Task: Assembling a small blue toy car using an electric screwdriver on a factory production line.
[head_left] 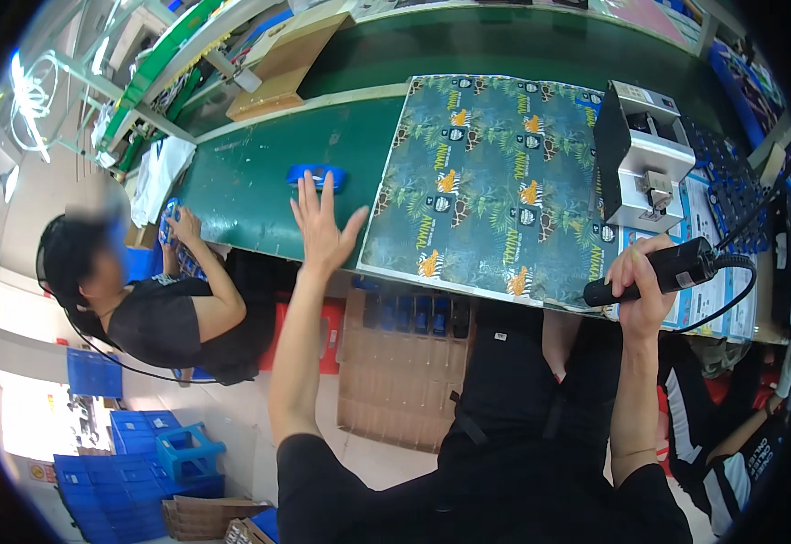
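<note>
Left hand (325,238): grip wide, fingers spread, palm down over the green counter (250,186), fingertips at the near edge of a small blue case (330,172) (contact or slight gap, can't tell from this angle). That case lies flat on the bare green part, left of the patterned mat (482,186). Right hand (642,290): your grip is closed around a black handheld tool (686,265), fingers wrapped over its body, narrow end pointing left over the mat's near right corner; a black cable (750,279) curls from its thick end back toward the counter's edge. The mat carries a jungle print with zebras. A silver metal fixture (645,168) stands at the mat's right edge, just beyond your right hand; blue-and-white printed sheets (699,213) lie to its right. Toward the back left, a wooden board (291,68) sits on the counter. At your left, a co-worker (164,317) in dark clothes holds a blue item (170,220) at the counter's edge. Below the counter, blue pieces stand by a cardboard sheet (400,385), near a red stool (331,335). Blue crates (110,485) and a light-blue stool (187,451) fill the lower left floor.
</note>
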Tool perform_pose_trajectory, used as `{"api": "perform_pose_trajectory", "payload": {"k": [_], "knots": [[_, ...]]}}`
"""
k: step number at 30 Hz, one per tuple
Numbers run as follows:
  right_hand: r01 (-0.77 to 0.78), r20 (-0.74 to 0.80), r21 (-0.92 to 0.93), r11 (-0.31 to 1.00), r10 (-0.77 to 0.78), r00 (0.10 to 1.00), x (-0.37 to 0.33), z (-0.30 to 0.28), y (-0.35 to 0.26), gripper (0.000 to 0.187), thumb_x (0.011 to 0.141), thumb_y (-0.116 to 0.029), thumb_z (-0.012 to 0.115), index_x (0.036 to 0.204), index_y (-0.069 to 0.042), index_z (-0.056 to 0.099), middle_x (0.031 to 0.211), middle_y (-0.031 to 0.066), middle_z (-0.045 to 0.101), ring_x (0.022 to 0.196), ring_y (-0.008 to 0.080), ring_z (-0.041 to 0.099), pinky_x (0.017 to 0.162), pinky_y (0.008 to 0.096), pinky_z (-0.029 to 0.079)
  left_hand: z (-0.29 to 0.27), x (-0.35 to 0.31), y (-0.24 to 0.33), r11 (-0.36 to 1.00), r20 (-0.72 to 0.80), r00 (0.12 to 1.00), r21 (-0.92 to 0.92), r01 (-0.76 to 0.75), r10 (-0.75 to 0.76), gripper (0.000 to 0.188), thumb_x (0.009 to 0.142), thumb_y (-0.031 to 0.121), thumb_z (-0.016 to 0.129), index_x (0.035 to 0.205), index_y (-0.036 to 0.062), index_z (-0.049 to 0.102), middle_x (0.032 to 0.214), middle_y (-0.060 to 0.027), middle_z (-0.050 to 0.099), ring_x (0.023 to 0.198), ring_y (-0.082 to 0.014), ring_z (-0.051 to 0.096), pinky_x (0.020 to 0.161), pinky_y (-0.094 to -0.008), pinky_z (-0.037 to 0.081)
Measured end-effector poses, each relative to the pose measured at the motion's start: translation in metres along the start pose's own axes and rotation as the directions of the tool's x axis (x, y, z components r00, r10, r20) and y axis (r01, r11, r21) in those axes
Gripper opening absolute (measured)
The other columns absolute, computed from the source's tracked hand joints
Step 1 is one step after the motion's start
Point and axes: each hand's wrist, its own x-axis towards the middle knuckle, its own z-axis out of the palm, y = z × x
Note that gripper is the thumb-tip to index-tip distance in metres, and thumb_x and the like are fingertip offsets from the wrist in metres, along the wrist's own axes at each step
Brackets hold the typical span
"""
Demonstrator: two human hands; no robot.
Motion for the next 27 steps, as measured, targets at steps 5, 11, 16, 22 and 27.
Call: {"api": "perform_pose_trajectory", "payload": {"k": [5,11,16,22,27], "knots": [[-0.012,-0.010,0.011,1.000,0.012,1.000,0.002,-0.013,-0.001,0.015,0.091,-0.011,0.061,0.092,-0.002,0.049,0.063,0.0035,0.048,0.049,0.0117,0.048,0.056,0.0287,0.045,-0.097,-0.029,0.161,0.335,-0.056,0.969,-0.942,0.028,-0.239,0.026,0.077,-0.003,0.069,0.102,-0.0046,0.065,0.087,-0.0119,0.066,0.076,-0.0249,0.065,0.076,-0.0311,0.053],[0.035,0.019,0.073,0.997,-0.037,0.999,-0.011,-0.043,-0.017,0.016,0.088,-0.005,0.065,0.094,0.000,0.051,0.069,0.0079,0.055,0.051,0.0133,0.053,0.055,0.0275,0.048,-0.195,0.006,0.274,-0.725,-0.316,0.903,-0.689,-0.007,0.291,0.011,0.097,0.021,0.057,0.101,0.0112,0.061,0.082,-0.0078,0.055,0.052,-0.0195,0.054,0.052,-0.0335,0.047],[-0.060,-0.019,-0.071,0.996,0.059,0.998,-0.031,-0.061,-0.059,0.024,0.082,-0.011,0.070,0.088,-0.002,0.049,0.063,0.0082,0.052,0.048,0.0149,0.051,0.053,0.0300,0.048,-0.217,0.001,0.332,-0.787,-0.271,0.885,-0.597,0.155,0.380,0.017,0.093,0.025,0.067,0.099,0.0089,0.069,0.080,-0.0073,0.057,0.047,-0.0137,0.047,0.047,-0.0262,0.038],[-0.003,-0.194,-0.224,0.975,-0.042,0.980,-0.054,-0.135,-0.114,0.024,0.074,-0.010,0.082,0.082,-0.003,0.060,0.071,0.0020,0.059,0.061,0.0068,0.054,0.056,0.0207,0.041,-0.133,0.011,0.390,-0.846,-0.277,0.854,-0.446,0.292,0.441,0.025,0.098,0.014,0.055,0.079,-0.0011,0.060,0.071,-0.0104,0.060,0.056,-0.0192,0.058,0.054,-0.0315,0.051],[-0.007,-0.296,-0.195,0.981,-0.052,0.954,-0.065,-0.167,-0.140,0.027,0.072,-0.011,0.084,0.085,-0.003,0.061,0.072,0.0017,0.059,0.062,0.0065,0.055,0.057,0.0200,0.040,-0.041,0.067,0.532,-0.199,0.294,0.871,-0.898,0.392,0.393,0.042,0.090,0.020,0.067,0.120,-0.0063,0.054,0.115,-0.0149,0.061,0.111,-0.0212,0.056,0.095,-0.0340,0.044]]}}
